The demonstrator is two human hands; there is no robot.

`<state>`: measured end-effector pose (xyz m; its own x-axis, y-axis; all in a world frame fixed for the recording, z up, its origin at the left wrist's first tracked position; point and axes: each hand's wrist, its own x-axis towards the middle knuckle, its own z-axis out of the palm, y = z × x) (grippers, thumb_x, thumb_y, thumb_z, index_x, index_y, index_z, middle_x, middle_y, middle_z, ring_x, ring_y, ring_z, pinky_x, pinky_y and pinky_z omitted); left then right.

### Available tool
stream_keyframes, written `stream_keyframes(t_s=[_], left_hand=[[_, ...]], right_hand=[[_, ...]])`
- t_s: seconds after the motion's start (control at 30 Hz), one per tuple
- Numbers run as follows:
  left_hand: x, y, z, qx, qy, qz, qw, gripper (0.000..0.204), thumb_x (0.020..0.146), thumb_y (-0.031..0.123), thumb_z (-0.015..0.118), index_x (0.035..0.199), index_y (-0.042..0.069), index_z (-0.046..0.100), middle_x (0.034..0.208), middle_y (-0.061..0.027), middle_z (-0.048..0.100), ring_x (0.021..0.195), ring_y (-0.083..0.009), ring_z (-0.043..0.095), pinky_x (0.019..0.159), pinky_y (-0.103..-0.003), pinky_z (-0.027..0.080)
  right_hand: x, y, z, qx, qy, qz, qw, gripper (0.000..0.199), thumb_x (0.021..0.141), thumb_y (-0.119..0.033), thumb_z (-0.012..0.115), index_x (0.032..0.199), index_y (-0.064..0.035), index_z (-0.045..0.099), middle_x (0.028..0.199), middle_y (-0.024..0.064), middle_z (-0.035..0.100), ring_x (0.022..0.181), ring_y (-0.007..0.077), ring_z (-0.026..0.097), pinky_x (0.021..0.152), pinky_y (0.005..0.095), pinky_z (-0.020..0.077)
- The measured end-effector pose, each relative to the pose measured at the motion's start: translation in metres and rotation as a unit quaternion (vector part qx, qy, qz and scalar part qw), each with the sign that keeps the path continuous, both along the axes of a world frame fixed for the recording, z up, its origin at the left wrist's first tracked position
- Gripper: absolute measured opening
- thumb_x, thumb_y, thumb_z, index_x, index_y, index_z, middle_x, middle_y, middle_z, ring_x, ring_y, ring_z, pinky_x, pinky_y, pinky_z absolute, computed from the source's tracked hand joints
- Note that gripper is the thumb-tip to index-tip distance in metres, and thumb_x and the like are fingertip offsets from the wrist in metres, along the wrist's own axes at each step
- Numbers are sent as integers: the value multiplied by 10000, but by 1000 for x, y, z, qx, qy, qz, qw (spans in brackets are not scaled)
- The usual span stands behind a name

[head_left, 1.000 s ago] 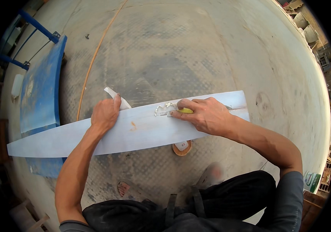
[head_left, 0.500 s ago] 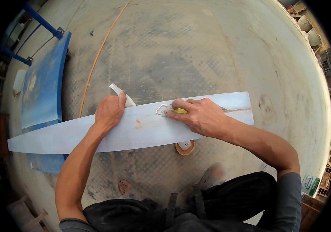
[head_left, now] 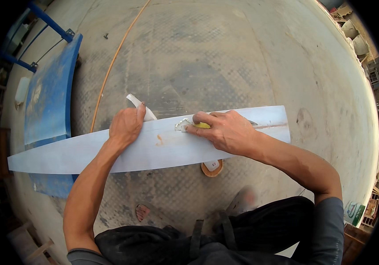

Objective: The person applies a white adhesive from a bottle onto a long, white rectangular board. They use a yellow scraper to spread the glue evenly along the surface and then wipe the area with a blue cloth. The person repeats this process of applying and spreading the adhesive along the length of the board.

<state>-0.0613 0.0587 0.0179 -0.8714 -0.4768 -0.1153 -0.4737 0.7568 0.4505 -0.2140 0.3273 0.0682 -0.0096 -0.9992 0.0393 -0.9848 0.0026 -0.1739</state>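
Note:
A long, pale blue-white board (head_left: 123,159) lies crosswise before me, tapering to its left end. My left hand (head_left: 126,126) is closed at its far edge, the thumb against a curved white piece (head_left: 140,106) that sticks out beyond the board. Whether the fingers grip the edge or that piece, I cannot tell. In my right hand (head_left: 229,130) is a small scraper with a yellow part (head_left: 202,125) under the fingers. Its thin blade (head_left: 182,126), rimmed with whitish smears, is against the board's surface. An orange-brown stain (head_left: 159,140) marks the board between my hands.
A blue platform cart (head_left: 50,97) stands at the left, partly beneath the board. Below the board's near edge sits a round tan container (head_left: 212,170) with a white item in it. An orange hose (head_left: 121,48) runs across the floor. My feet are close below.
My right hand has slid slightly left along the board with the scraper. My left hand stays at the far edge beside the white piece.

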Motion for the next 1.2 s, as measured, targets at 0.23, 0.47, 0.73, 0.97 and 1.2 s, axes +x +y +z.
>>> stream_keyframes(t_s=[0.23,0.47,0.73,0.97,1.2], left_hand=[[-1,-1,-1,-9,-18,-7,1000,656,1073,419,382,730,-59,673,768,-311,642,742,-516,612,747,-571,482],[-2,1,4,-8,-31,1,999,661,1076,418,366,753,-66,680,791,-318,649,768,-518,627,776,-560,493],[-1,1,2,-4,-23,7,1000,645,1072,408,384,755,-62,692,783,-316,652,758,-512,627,765,-559,495],[0,1,2,10,-23,5,1000,659,1071,425,391,728,-59,677,751,-313,637,740,-505,624,739,-563,488],[-4,-2,-3,-8,-17,-14,1000,663,1073,427,394,712,-60,663,733,-309,628,714,-506,611,721,-567,479]], right_hand=[[13,-18,-5,-3,-12,6,1000,541,791,-22,701,1307,-177,654,1162,14,595,921,229,714,595,368,572],[2,0,-1,6,-19,2,1000,533,787,-13,701,1296,-162,657,1162,16,579,905,229,703,612,354,563],[3,-6,-1,-4,-8,17,1000,482,815,-38,677,1286,-142,662,1125,26,571,912,213,700,626,357,572],[16,-26,-8,-18,-10,27,999,386,850,-82,656,1231,-142,682,1077,34,565,883,210,706,612,363,578],[16,-23,-7,-25,-2,16,1000,429,840,-69,664,1263,-144,674,1111,26,568,847,214,698,626,371,573]])
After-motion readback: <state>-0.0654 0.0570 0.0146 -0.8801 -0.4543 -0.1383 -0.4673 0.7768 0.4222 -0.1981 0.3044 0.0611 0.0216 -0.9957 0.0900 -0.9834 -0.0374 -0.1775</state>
